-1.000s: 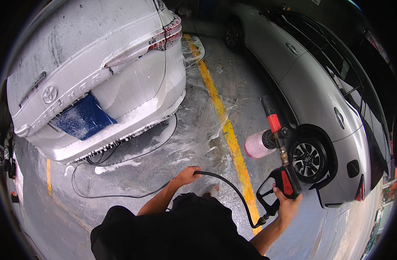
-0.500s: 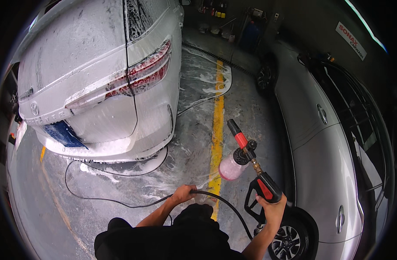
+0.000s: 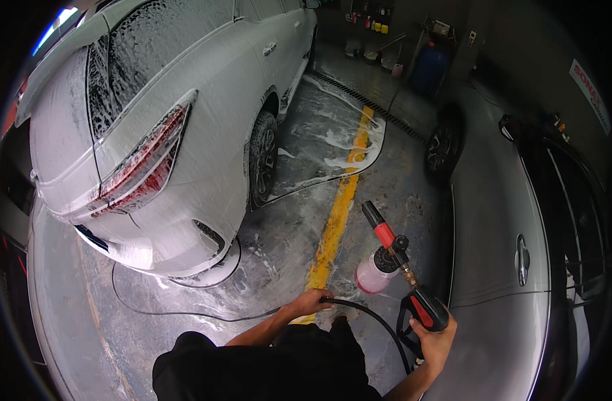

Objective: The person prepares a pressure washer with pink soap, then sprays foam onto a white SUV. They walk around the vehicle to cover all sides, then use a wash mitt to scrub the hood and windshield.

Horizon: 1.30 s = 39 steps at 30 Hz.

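Gripped in the right hand (image 3: 434,339): foam gun (image 3: 398,271) by its red-and-black handle, lance tilted up-left, pale pink bottle (image 3: 371,275) hung under it. Black hose (image 3: 373,319) is clasped by the left hand (image 3: 311,301), low over the wet floor (image 3: 286,240). Foam-covered car (image 3: 165,127) is seen left, silver car (image 3: 500,267) right, yellow line (image 3: 338,214) between them.

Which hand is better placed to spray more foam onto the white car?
Probably the right hand: it already grips the foam gun, whose nozzle points up toward the foam-covered car. The left hand only holds the black hose.
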Tool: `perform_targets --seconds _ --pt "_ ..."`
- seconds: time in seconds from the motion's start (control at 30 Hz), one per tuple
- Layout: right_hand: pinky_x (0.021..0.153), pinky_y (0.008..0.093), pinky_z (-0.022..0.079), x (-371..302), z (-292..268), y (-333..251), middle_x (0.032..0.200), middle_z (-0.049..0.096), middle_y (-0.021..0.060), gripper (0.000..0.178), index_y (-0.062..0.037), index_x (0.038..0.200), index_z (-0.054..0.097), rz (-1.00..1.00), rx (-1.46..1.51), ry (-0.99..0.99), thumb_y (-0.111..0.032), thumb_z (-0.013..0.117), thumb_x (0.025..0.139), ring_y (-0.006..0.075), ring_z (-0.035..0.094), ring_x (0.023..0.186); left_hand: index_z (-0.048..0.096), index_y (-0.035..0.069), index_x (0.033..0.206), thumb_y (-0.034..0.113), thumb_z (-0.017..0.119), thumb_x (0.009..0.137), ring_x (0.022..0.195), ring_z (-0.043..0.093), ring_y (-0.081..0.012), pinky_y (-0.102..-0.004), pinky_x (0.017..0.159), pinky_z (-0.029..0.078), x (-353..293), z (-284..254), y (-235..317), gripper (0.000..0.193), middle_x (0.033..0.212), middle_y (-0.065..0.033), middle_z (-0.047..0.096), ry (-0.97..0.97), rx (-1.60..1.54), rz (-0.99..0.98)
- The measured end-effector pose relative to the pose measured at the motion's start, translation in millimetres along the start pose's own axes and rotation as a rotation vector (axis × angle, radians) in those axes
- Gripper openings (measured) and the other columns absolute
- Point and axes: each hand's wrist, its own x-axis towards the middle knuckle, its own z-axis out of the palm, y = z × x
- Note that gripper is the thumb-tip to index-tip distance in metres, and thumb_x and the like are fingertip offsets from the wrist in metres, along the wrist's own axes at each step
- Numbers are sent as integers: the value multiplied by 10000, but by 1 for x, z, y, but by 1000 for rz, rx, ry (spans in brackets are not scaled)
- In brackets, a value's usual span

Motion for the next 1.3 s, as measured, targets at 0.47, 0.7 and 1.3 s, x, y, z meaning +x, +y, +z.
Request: perform_targets --seconds 0.47,0.7,1.3 --pt "851 299 523 519 -6 -9 1001 747 101 536 38 1143 682 -180 -115 -372 63 856 636 158 685 907 710 18 1119 312 718 922 988 678 -367 -412 865 523 360 -66 18 354 1035 -194 716 352 45 -244" --pt "846 302 519 748 9 -30 983 746 87 527 21 1112 690 -183 -142 -373 38 885 623 162 679 900 713 -1 1096 256 733 919 868 691 -322 -404 775 530 592 -147 -4 312 978 -202 714 316 8 -200" --pt "763 291 522 1392 39 -46 896 717 56 400 18 1078 691 16 -24 -156 -76 881 738 127 648 811 727 14 1073 257 745 904 868 688 -350 -379 757 537 1184 -402 -30 297 988 -174 721 470 139 -117"
